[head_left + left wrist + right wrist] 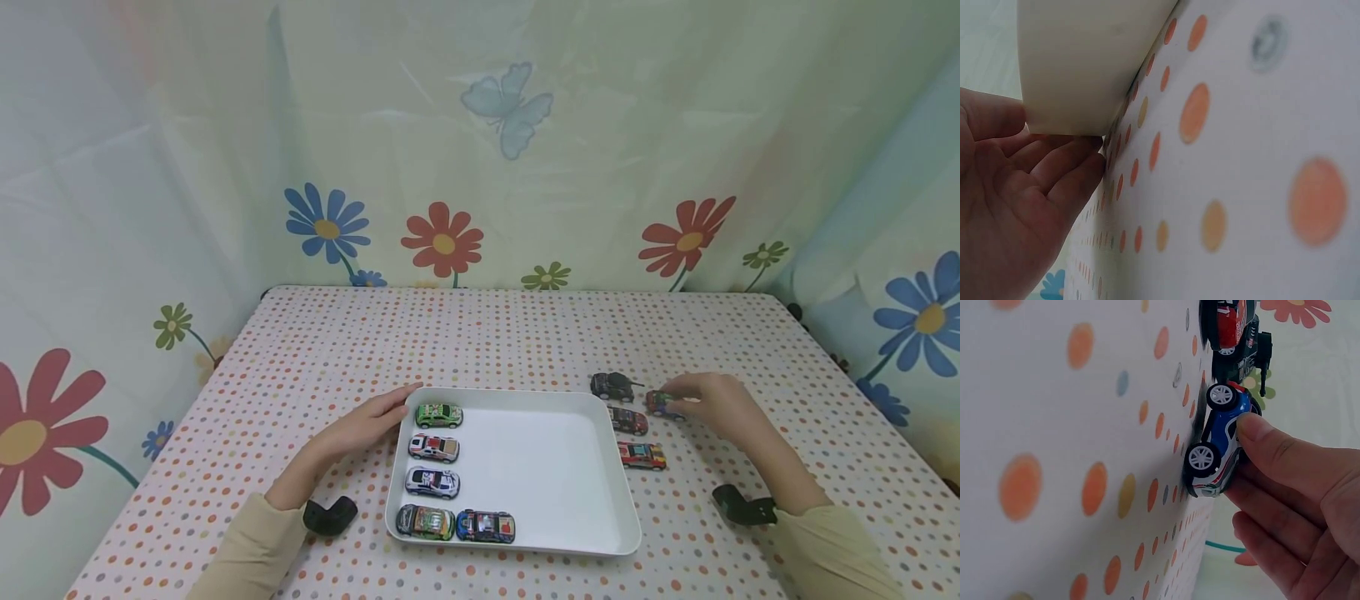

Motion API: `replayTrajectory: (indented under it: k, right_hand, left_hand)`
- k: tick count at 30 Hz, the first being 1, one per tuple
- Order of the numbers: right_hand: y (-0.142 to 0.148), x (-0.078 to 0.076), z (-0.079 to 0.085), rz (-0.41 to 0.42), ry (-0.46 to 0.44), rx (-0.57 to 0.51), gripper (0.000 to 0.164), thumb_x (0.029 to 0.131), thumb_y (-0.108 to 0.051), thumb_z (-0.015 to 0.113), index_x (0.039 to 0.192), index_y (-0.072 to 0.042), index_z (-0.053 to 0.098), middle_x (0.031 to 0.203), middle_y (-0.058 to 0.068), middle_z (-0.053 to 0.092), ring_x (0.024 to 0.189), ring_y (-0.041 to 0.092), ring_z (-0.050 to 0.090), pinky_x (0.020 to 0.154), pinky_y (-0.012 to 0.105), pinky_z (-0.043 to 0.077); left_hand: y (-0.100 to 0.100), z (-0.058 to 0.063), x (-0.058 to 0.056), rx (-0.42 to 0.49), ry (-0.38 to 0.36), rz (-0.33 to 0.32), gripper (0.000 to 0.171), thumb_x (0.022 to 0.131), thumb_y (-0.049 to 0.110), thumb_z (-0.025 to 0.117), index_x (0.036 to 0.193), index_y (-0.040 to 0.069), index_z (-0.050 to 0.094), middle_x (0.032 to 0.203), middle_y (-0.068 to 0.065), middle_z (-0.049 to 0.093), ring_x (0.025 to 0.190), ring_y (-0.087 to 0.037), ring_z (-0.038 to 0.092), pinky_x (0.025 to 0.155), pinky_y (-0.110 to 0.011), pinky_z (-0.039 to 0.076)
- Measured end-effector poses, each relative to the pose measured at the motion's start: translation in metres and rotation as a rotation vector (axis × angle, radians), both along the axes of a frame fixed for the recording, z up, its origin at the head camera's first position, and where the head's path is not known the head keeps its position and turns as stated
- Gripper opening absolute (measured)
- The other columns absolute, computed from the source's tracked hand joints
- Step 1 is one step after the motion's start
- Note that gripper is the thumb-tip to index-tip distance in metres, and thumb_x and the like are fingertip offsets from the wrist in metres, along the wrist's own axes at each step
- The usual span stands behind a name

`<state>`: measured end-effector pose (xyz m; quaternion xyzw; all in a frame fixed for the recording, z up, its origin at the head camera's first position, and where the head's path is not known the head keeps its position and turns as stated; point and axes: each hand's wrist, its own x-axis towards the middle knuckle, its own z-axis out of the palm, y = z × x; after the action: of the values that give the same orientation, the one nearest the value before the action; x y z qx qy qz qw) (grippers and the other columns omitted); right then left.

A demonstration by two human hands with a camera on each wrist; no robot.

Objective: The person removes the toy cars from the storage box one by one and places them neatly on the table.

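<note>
A white tray [540,467] holds several toy cars along its left side, among them a green car [439,415] and a dark blue car [486,526]. At the tray's back left corner my left hand [367,423] holds the edge; in the left wrist view its thumb meets the rim and its fingers reach round the wall [1072,69]. Right of the tray my right hand [708,404] pinches a blue and white toy car [1222,440] between thumb and fingers. The wheels of that car are close to the cloth; whether they touch it I cannot tell.
Beside the tray's right wall stand a black car with a gun-like barrel [613,387], a dark red car [628,421] and a red and yellow car [642,456]. A dotted cloth [525,333] covers the table. Behind it hangs a flowered curtain [600,167].
</note>
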<state>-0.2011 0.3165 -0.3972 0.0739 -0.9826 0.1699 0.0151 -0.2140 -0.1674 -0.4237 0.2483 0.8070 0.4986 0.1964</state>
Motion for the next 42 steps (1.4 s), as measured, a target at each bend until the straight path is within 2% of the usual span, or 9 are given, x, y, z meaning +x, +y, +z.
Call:
replayTrajectory:
  k: [18,22,25,26,30,33,35,37,42]
  right_hand:
    - [-0.007,-0.002,0.004,0.05,-0.016,0.115,0.029,0.081,-0.01,0.073,0.106,0.004,0.067,0.101,0.021,0.065,0.099,0.042,0.057,0.082,0.056,0.045]
    - [0.014,-0.009,-0.012,0.041,0.004,0.113,0.041,0.086,-0.025,0.07,0.117,0.0,0.064,0.113,0.023,0.061,0.106,0.043,0.053,0.083,0.059,0.043]
    - [0.038,-0.023,-0.032,0.029,0.102,0.099,0.048,0.088,-0.039,0.064,0.126,-0.009,0.061,0.122,0.018,0.058,0.111,0.04,0.051,0.083,0.059,0.043]
    - [0.041,-0.024,-0.032,0.024,0.129,0.076,0.05,0.088,-0.041,0.063,0.128,-0.011,0.06,0.124,0.017,0.057,0.112,0.041,0.05,0.083,0.06,0.042]
    - [0.017,-0.016,-0.004,-0.015,0.211,-0.017,0.051,0.089,-0.037,0.064,0.134,-0.018,0.055,0.128,0.016,0.055,0.114,0.041,0.049,0.079,0.061,0.044]
    - [-0.027,0.007,0.037,0.004,0.249,-0.095,0.05,0.088,-0.029,0.067,0.135,-0.014,0.054,0.127,0.018,0.055,0.114,0.042,0.049,0.079,0.061,0.045]
    - [-0.051,0.018,0.056,0.049,0.286,-0.129,0.048,0.088,-0.024,0.068,0.133,-0.012,0.055,0.125,0.017,0.057,0.112,0.04,0.052,0.077,0.058,0.047]
    - [-0.073,0.029,0.074,0.127,0.274,-0.181,0.046,0.088,-0.017,0.068,0.13,-0.006,0.057,0.123,0.018,0.057,0.111,0.041,0.052,0.083,0.057,0.046]
    - [-0.107,0.033,0.09,0.248,0.284,-0.215,0.042,0.085,-0.012,0.071,0.125,-0.004,0.061,0.121,0.013,0.06,0.106,0.034,0.058,0.081,0.049,0.05]
  left_hand:
    - [0.001,0.003,0.0,-0.004,-0.011,0.012,0.047,0.104,0.015,0.034,0.148,0.002,0.024,0.153,-0.014,0.016,0.138,-0.028,0.012,0.11,-0.045,0.014]
    - [0.002,0.004,-0.001,-0.006,-0.01,0.005,0.047,0.104,0.015,0.034,0.148,0.001,0.024,0.152,-0.015,0.016,0.139,-0.028,0.011,0.11,-0.045,0.013]
    - [0.003,0.003,-0.002,-0.009,-0.006,0.003,0.047,0.104,0.015,0.035,0.148,0.002,0.024,0.152,-0.015,0.017,0.139,-0.028,0.01,0.11,-0.045,0.012]
    - [0.002,0.003,-0.002,-0.009,-0.004,0.003,0.047,0.104,0.015,0.035,0.148,0.002,0.024,0.152,-0.015,0.017,0.139,-0.028,0.01,0.11,-0.046,0.012]
    - [0.001,0.004,-0.002,-0.006,-0.007,0.007,0.047,0.104,0.015,0.035,0.148,0.002,0.024,0.152,-0.015,0.017,0.139,-0.028,0.01,0.11,-0.045,0.013]
    - [0.0,0.004,-0.001,-0.001,-0.008,0.002,0.047,0.104,0.015,0.035,0.148,0.001,0.023,0.153,-0.015,0.016,0.139,-0.028,0.01,0.11,-0.046,0.013]
    - [0.001,0.004,0.0,0.001,-0.002,-0.003,0.047,0.104,0.015,0.035,0.147,0.001,0.023,0.153,-0.016,0.015,0.139,-0.028,0.009,0.11,-0.046,0.013]
    - [0.001,0.003,0.0,0.006,0.0,-0.008,0.047,0.104,0.014,0.034,0.147,0.0,0.023,0.153,-0.016,0.015,0.139,-0.028,0.009,0.11,-0.046,0.013]
    - [0.001,0.002,0.001,0.012,-0.007,-0.007,0.047,0.104,0.013,0.034,0.147,-0.001,0.023,0.152,-0.017,0.015,0.139,-0.028,0.01,0.11,-0.046,0.014]
